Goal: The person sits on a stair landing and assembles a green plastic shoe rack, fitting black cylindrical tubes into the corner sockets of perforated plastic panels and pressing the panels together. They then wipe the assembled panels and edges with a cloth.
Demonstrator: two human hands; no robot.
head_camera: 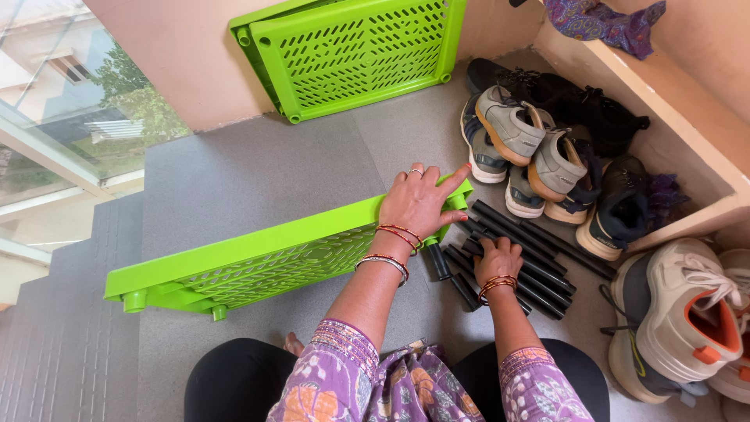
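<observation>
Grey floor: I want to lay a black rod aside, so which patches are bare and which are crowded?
Bare grey floor lies between the leaning green panels and the green shelf under the left hand. Crowded: black rods under the right hand, shoes beyond.

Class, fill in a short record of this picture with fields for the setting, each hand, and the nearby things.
Setting: grey floor beside a wall ledge
Left hand: rests on the upper edge of a green perforated shelf panel standing on its side
Right hand: on a pile of black tubes lying on the floor
Other panels: green, leaning against the wall
Shoes: several pairs at the right
Cloth: patterned, on the ledge
</observation>
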